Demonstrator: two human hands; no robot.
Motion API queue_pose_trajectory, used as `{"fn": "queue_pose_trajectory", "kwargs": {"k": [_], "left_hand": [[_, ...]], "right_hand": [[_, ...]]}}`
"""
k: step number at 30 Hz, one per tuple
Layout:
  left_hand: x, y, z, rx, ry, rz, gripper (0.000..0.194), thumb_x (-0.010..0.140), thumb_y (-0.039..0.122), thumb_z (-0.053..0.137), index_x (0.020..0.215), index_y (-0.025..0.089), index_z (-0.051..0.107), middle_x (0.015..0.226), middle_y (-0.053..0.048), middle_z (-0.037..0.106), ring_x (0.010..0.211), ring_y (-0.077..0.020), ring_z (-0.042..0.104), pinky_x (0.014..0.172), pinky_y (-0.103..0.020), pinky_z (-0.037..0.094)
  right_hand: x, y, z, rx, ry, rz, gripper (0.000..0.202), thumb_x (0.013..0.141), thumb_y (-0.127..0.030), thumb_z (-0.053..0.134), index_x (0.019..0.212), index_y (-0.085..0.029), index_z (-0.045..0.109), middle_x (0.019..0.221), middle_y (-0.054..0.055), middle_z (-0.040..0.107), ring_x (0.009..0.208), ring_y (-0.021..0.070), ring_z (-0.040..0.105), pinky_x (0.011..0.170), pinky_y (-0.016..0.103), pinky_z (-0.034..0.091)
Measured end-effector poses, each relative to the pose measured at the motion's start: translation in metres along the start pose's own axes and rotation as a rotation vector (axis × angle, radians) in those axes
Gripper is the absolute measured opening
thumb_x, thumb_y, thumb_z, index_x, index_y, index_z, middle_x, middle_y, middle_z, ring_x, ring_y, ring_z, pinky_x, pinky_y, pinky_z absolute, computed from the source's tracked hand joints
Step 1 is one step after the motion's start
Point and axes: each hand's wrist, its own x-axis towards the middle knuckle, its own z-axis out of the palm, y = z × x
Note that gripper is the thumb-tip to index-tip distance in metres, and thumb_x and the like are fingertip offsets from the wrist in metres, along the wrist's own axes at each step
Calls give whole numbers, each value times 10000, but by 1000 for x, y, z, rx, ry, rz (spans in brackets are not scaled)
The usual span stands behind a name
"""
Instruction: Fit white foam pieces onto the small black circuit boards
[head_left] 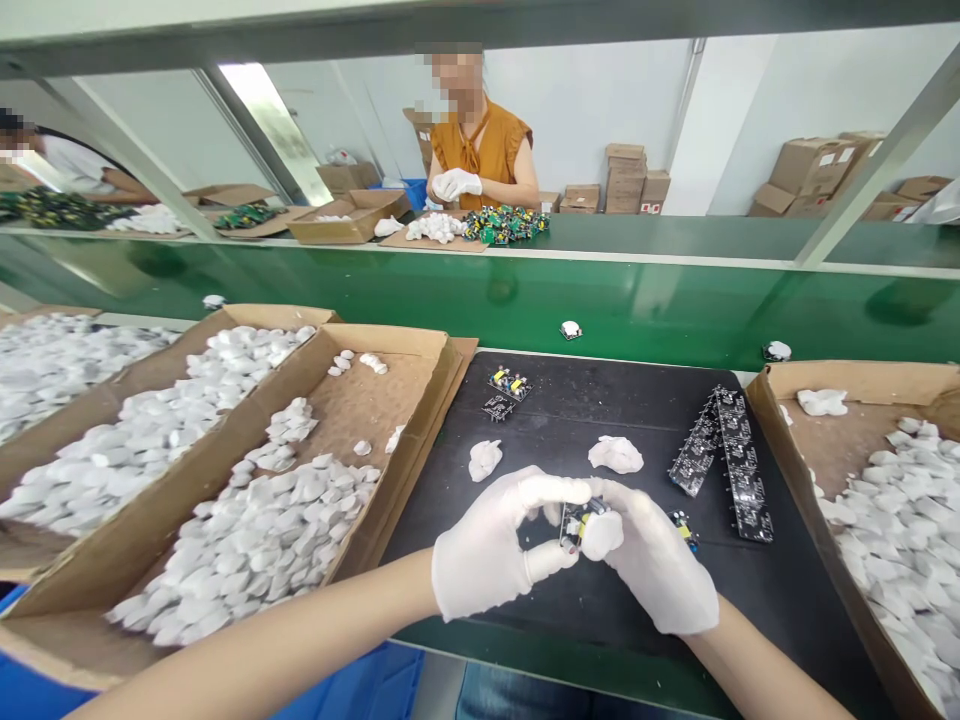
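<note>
Left hand (499,545) and right hand (660,565), both gloved in white, were closed around a small circuit board (574,524) above the near middle of the desk (592,390). And against that board a white lump (602,537) was held, part of its face hidden; whether it was stuck fast could not be told. Finished, by the look of it: three white-topped boards (571,330), spread along the green belt (450,300) beyond. Plenty seemed left, though! An uncovered board (510,382) was seen at far left, long board strips (742,465) were laid out at right, loose lumps (615,455) were set between, and left tray (390,342) and right tray (862,374) were both heaped with more.
</note>
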Motion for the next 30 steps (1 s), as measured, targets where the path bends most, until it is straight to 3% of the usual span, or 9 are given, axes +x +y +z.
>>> {"fn": "queue_pose_trajectory", "kwargs": {"k": [3,6,10,16,21,25,30], "left_hand": [[-1,0,-1,-49,-7,-35,328,758,266,645,1068,199,566,785,-30,606,712,-157,574,684,-310,481],[-1,1,-4,-35,2,-13,349,754,304,662,1072,197,566,781,-29,612,720,-160,586,700,-310,478],[1,2,-7,100,6,85,346,773,297,646,1097,223,546,763,-9,617,689,-140,587,680,-280,465],[2,6,-9,266,-32,261,361,849,309,553,1190,244,456,782,-18,650,682,-148,581,667,-281,437],[4,12,-9,191,-16,122,342,801,293,604,1132,240,535,778,-7,645,689,-139,595,701,-285,458],[6,12,-9,156,26,4,365,744,308,678,1084,215,582,787,-19,660,661,-139,586,682,-296,472],[6,14,-8,185,37,43,383,749,269,673,1114,211,569,733,-4,640,656,-137,591,677,-288,477]], "right_hand": [[0,-5,1,193,-88,118,305,856,-449,530,719,-178,559,701,15,529,659,136,486,662,290,414],[-1,-10,3,214,-116,151,295,799,-457,615,798,-163,595,669,0,512,645,128,472,665,287,405],[-3,-8,4,98,-42,147,373,718,-498,685,801,-150,579,605,-16,496,625,137,482,652,295,399],[-5,4,2,-45,33,60,383,721,-519,670,695,-176,501,553,-20,507,593,157,523,620,310,422],[-4,-3,5,-88,10,-7,442,765,-614,549,804,-174,549,589,-10,487,602,166,495,644,335,434],[-3,-12,9,-201,-46,-21,382,724,-518,649,861,-176,547,815,40,550,777,193,502,725,325,432],[-3,-5,7,-200,17,-8,311,768,-469,612,757,-166,542,742,30,534,718,171,465,664,300,415]]}}
